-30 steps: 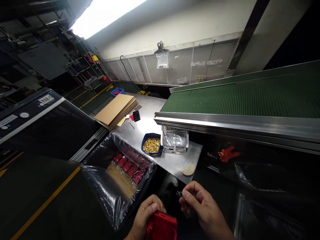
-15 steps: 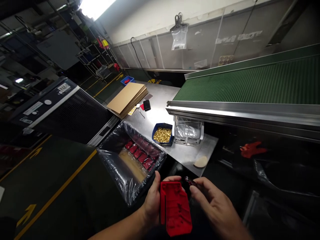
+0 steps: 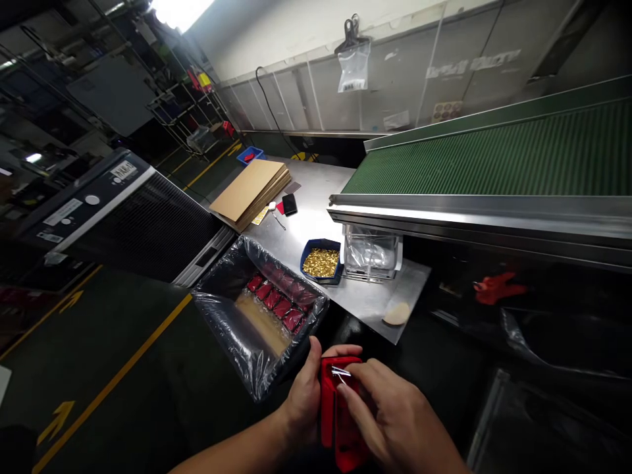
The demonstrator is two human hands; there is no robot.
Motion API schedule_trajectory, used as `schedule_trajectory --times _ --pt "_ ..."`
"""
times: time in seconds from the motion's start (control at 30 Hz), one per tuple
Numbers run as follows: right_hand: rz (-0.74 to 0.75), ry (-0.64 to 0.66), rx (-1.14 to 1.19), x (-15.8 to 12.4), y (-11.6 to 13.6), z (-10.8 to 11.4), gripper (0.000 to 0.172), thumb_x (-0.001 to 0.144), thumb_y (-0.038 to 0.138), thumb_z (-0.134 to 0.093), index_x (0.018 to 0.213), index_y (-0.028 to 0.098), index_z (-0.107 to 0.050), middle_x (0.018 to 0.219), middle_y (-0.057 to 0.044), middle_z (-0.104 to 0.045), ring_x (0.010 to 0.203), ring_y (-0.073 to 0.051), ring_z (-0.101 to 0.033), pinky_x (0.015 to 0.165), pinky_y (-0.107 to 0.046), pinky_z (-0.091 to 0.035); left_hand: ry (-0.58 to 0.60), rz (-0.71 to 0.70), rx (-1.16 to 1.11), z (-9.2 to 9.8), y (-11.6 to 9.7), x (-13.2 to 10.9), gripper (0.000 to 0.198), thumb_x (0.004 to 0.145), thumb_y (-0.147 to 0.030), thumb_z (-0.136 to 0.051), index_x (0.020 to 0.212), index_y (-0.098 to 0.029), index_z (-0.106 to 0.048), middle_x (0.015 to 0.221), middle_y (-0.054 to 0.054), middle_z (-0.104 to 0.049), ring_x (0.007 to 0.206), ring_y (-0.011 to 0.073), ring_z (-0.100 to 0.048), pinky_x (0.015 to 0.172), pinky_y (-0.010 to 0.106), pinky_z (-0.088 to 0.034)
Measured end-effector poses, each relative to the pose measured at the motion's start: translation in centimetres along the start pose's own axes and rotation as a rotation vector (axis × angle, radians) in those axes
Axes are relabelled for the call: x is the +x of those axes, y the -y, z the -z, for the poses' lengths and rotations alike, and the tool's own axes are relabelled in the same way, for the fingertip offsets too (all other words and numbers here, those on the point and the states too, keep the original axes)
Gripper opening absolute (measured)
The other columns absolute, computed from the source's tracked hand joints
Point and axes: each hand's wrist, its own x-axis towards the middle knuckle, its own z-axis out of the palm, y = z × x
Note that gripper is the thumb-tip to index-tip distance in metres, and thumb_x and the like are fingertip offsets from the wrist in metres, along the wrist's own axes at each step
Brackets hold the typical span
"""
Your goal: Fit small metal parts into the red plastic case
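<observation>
My left hand [image 3: 305, 396] is wrapped round the side of a red moulded plastic part [image 3: 328, 415], its thumb up along the near edge. Between the thumb and forefinger of my right hand [image 3: 395, 411] is a small shiny metal piece [image 3: 340, 373], pinched over the top end of the red part. Whether the metal touches the plastic I cannot tell. My right fingers cover much of the part's right side. Just beyond my left hand, a plastic-lined bin [image 3: 222, 329] holds several dark red bagged pieces [image 3: 272, 299].
A blue tray [image 3: 307, 247] of small brass-coloured pieces [image 3: 320, 263] stands on the metal table [image 3: 355, 299], beside a clear-bagged container [image 3: 371, 253]. Cardboard sheets [image 3: 251, 187] are stacked at the table's left. A green conveyor belt [image 3: 484, 161] rises to the right. A black crate [image 3: 143, 210] stands left.
My right hand has moved left and brought the small metal piece over the top of the red part. The red part has turned slightly in my left hand.
</observation>
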Motion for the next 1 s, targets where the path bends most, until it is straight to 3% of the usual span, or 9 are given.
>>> schedule_trajectory --times 0.27,0.5,0.73,1.0 --pt "0.038 -0.011 -0.013 -0.2 -0.3 0.1 0.023 0.098 0.035 -0.042 0.100 0.026 -0.062 0.090 0.000 -0.062 0.078 -0.010 -0.061 0.067 -0.023 -0.047 0.020 0.028 -0.033 -0.3 0.0 -0.2 0.076 0.078 -0.077 -0.060 0.114 -0.010 -0.064 0.090 0.012 -0.067 0.081 0.0220 -0.065 0.079 0.033 -0.050" --pt "0.015 0.132 0.068 0.0 -0.4 1.1 0.032 0.099 0.037 -0.037 0.099 0.022 -0.064 0.093 -0.003 -0.063 0.081 -0.011 -0.060 0.074 -0.024 -0.046 -0.008 0.071 0.044 -0.1 0.3 -0.3 0.078 0.077 -0.080 -0.057 0.114 -0.011 -0.064 0.095 0.011 -0.067 0.079 0.0200 -0.064 0.076 0.030 -0.049" --pt "-0.260 0.149 0.342 -0.3 0.4 1.0 0.041 0.097 0.055 -0.040 0.095 0.022 -0.065 0.091 -0.001 -0.066 0.080 -0.011 -0.060 0.073 -0.022 -0.043 0.006 -0.144 0.157 -0.3 0.2 0.0 0.086 0.078 -0.085 -0.047 0.121 -0.012 -0.062 0.100 0.013 -0.065 0.091 0.0226 -0.061 0.088 0.033 -0.046" --pt "-0.312 0.161 0.359 0.0 1.0 0.6 0.045 0.095 0.059 -0.039 0.094 0.021 -0.063 0.084 -0.001 -0.066 0.072 -0.011 -0.058 0.067 -0.023 -0.039 0.074 -0.205 0.184 -0.5 0.3 0.3 0.077 0.091 -0.077 -0.031 0.127 -0.014 -0.059 0.108 0.014 -0.062 0.101 0.0270 -0.059 0.095 0.039 -0.042"
